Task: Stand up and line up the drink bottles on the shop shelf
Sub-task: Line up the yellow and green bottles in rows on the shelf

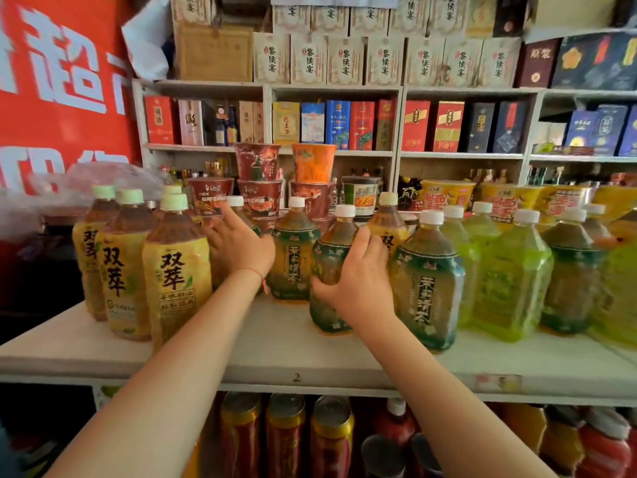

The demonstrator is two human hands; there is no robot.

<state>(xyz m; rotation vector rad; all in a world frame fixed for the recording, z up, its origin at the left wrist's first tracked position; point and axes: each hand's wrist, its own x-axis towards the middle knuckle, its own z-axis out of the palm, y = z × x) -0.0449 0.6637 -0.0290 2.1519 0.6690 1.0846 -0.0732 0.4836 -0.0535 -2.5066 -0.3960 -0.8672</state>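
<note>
Four yellow-label bottles (175,270), two hands (358,281), three lower-shelf cans (286,439).

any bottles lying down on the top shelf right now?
No, every bottle in view on the shelf stands upright, including the green-label bottle that the right hand grips.

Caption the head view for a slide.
Both hands on the shelf: right hand grips a green-label tea bottle, left hand reaches another bottle.

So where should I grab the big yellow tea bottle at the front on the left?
Probably round the label of the yellow tea bottle, coming straight from the front. It stands upright at the shelf edge, its wide body facing you, while other bottles crowd behind and to its left. The neck under the pale green cap is narrower, but gripping that high could tip it.
</note>
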